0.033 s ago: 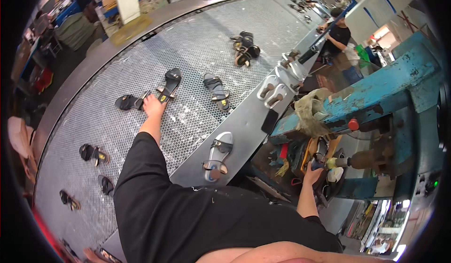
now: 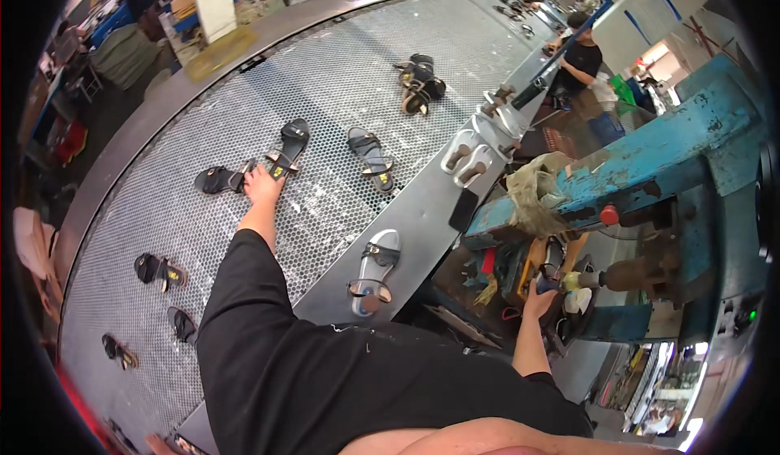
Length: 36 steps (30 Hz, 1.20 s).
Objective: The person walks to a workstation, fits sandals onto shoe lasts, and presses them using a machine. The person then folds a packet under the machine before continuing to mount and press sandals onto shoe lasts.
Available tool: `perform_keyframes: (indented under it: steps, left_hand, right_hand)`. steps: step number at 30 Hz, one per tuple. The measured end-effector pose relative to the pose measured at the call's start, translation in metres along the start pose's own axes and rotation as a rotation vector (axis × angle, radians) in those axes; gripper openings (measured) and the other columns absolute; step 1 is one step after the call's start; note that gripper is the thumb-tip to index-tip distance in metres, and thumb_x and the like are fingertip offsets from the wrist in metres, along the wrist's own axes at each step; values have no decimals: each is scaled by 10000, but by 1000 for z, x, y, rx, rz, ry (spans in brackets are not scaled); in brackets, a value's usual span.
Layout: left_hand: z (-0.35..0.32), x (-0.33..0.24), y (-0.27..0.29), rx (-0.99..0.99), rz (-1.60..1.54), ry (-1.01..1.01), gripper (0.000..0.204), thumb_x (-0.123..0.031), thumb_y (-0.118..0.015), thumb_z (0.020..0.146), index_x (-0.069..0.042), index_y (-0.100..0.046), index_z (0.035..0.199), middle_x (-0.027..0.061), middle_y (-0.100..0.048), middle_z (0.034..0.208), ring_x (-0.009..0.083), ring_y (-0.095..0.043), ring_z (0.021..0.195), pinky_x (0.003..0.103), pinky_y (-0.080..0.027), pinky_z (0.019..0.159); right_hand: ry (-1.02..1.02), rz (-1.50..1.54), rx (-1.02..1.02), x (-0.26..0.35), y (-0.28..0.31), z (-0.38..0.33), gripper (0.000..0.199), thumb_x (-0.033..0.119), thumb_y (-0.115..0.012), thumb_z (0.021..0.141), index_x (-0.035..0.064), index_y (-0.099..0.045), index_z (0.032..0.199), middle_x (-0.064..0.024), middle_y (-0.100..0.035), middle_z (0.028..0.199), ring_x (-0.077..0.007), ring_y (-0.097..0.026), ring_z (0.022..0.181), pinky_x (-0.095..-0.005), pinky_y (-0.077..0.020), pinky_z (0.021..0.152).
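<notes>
In the head view my left hand (image 2: pixel 262 185) reaches over the mesh belt with its fingers closed on the heel ends of a pair of black sandals. One black sandal (image 2: pixel 296 134) points away to the far right, and the other black sandal (image 2: pixel 216 180) lies out to the left. At the blue press, my right hand (image 2: pixel 539 299) grips a dark sandal (image 2: pixel 549 273), partly hidden by fingers and machine. A yellowish press tip (image 2: pixel 572 281) meets this sandal or lies very close to it. My right fingers are closed around its near side.
More black sandals lie about the mesh belt (image 2: pixel 325 252), one (image 2: pixel 370 159) right of my left hand. A sandal (image 2: pixel 375 270) and grey-white shoe lasts (image 2: pixel 466 156) stand on the metal ledge. The blue press arm (image 2: pixel 601 175) spans the right side. A person (image 2: pixel 580 58) works beyond.
The whole view has shifted very slightly. Both hands keep the same places on the sandals.
</notes>
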<state>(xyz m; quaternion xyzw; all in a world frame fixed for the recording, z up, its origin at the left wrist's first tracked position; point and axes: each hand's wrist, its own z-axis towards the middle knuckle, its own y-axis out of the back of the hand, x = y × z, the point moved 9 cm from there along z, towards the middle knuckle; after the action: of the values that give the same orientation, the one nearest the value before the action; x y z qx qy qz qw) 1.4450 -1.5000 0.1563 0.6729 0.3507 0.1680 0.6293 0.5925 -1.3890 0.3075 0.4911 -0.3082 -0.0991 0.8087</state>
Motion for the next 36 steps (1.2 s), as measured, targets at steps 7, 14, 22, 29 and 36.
perform_keyframes:
  steps: [7,14,22,29,36]
  left_hand:
    - [-14,0,-20,-19,-106,-29,601,-396,-698,792,-54,-509,1248,126,-376,1435,314,-189,1408,529,-196,1122]
    - [-109,120,-29,60,-652,-54,393,-88,-760,695,-51,-580,1043,99,-647,962,257,-629,892,389,-502,764]
    - [-377,-45,16,1131,-2007,77,456,-101,-591,854,-77,-461,1290,171,-593,1146,309,-605,1041,437,-451,980]
    - [-419,-204,39,1566,-1774,51,389,-62,-572,855,21,-515,1231,178,-622,1130,285,-617,1051,390,-467,976]
    - [-360,-224,11,1073,-1644,-75,334,-302,-585,899,-60,-585,1129,86,-662,1021,220,-662,858,416,-555,702]
  right_hand:
    - [-162,67,10,-15,-23,-16,913,278,-803,680,-101,-306,1346,-296,-491,1257,-411,-484,1174,-426,-402,960]
    - [-189,87,15,27,19,-105,666,202,-802,635,-23,-470,1166,-224,-594,1080,-387,-587,998,-412,-448,888]
    - [-90,927,516,139,43,-174,509,6,-737,674,1,-546,1146,-71,-560,1106,-162,-559,976,-307,-437,890]
    - [62,1322,869,225,28,-216,412,-4,-676,710,-1,-475,1070,-162,-499,1240,-207,-485,1113,-342,-344,993]
    - [323,1131,955,173,93,-213,489,49,-720,653,18,-448,1059,-177,-520,1256,-297,-427,1259,-418,-274,1071]
